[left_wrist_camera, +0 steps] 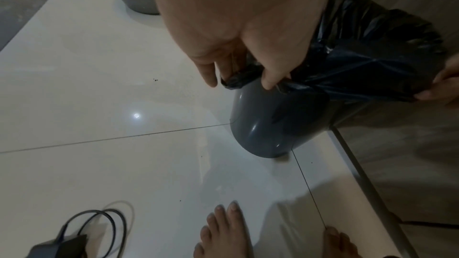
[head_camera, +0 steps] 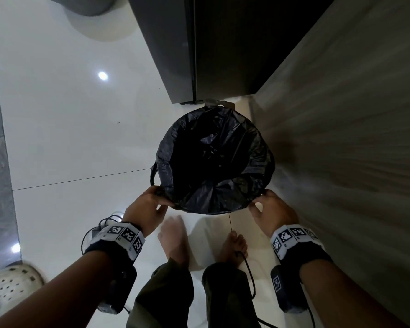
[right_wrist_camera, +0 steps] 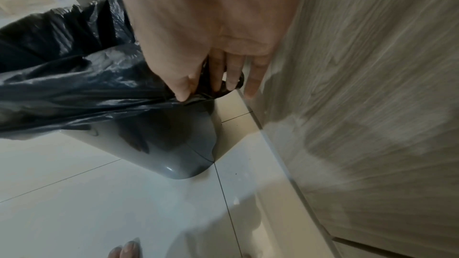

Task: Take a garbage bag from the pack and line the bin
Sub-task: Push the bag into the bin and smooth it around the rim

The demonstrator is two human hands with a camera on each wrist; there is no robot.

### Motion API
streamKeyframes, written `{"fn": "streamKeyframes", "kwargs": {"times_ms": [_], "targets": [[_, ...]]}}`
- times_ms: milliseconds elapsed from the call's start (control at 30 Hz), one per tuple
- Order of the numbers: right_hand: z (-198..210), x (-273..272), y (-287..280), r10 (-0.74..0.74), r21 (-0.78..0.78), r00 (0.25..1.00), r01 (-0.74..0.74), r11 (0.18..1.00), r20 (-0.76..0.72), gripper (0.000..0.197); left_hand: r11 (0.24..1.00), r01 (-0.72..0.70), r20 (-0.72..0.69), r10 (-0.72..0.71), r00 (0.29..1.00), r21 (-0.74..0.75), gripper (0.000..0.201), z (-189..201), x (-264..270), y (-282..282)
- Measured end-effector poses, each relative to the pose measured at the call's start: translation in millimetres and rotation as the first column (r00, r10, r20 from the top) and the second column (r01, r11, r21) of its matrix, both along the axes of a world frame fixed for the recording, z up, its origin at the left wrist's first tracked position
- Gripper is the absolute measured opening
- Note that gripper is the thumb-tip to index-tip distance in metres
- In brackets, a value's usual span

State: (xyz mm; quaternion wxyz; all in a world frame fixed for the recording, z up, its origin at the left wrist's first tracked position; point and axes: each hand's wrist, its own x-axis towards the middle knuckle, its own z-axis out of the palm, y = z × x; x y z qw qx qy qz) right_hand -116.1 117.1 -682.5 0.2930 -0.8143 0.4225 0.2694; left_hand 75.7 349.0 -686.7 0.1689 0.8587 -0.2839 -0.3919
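Both forearms reach forward and down, each wrist wrapped in a dark band with black-and-white coded tags. The left hand (head_camera: pixel 147 204) curls its thumb and fingers (left_wrist_camera: pixel 270 77) in a pinch at the near left, little finger straighter and apart. The right hand (head_camera: pixel 270 209) mirrors it at the near right, thumb and fingers (right_wrist_camera: pixel 183 89) pinched together, the outer finger extended. Two bare feet stand below, between the arms.
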Motion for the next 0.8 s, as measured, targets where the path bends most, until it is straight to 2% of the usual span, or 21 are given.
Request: {"fn": "streamKeyframes", "kwargs": {"times_ms": [167, 267, 333, 400, 433, 500, 567, 633, 733, 800], "targets": [[-12, 14, -5, -0.081, -0.067, 0.991, 0.074, 0.995, -0.107, 0.027, 0.997, -0.063, 0.005, 0.063, 0.998, 0.042, 0.022, -21, -1, -13], [-21, 14, -10, -0.203, 0.008, 0.972, 0.205, 0.979, -0.12, 0.024, 0.991, -0.13, -0.02, 0.131, 0.991, 0.034, 0.022, -21, -1, -26], [-24, 9, -15, -0.355, 0.107, 0.932, 0.362, 0.926, -0.076, 0.022, 0.987, -0.16, -0.064, 0.161, 0.985, 0.014, 0.024, -16, 3, -28], [-16, 4, -23, -0.494, 0.16, 0.87, 0.487, 0.858, 0.001, 0.021, 0.964, -0.266, -0.081, 0.267, 0.96, 0.026, 0.025, -10, 10, -23], [-8, 3, -28, -0.516, 0.141, 0.854, 0.503, 0.853, 0.072, 0.022, 0.938, -0.347, -0.06, 0.348, 0.936, 0.017, 0.027, -4, 14, -20], [16, 5, -35, -0.473, 0.005, 0.848, 0.486, 0.874, 0.238, 0.023, 0.887, -0.453, 0.051, 0.458, 0.888, -0.085, 0.031, 13, 20, -18], [43, 19, -38, -0.318, -0.131, 0.866, 0.393, 0.91, 0.385, 0.022, 0.918, -0.342, 0.252, 0.386, 0.888, -0.201, 0.02, 33, 20, -27], [59, 42, -40, -0.12, -0.142, 0.878, 0.208, 0.968, 0.464, 0.02, 0.956, -0.145, 0.337, 0.229, 0.913, -0.257, 0.022, 47, 13, -46], [54, 89, -44, 0.021, 0.077, 0.904, -0.059, 0.995, 0.427, 0.017, 0.965, 0.152, 0.292, -0.085, 0.953, -0.215, 0.038, 46, -5, -82], [39, 117, -49, 0.111, 0.206, 0.951, -0.175, 0.963, 0.29, 0.019, 0.948, 0.318, 0.232, -0.307, 0.923, -0.009, 0.047, 34, -17, -100]]}}
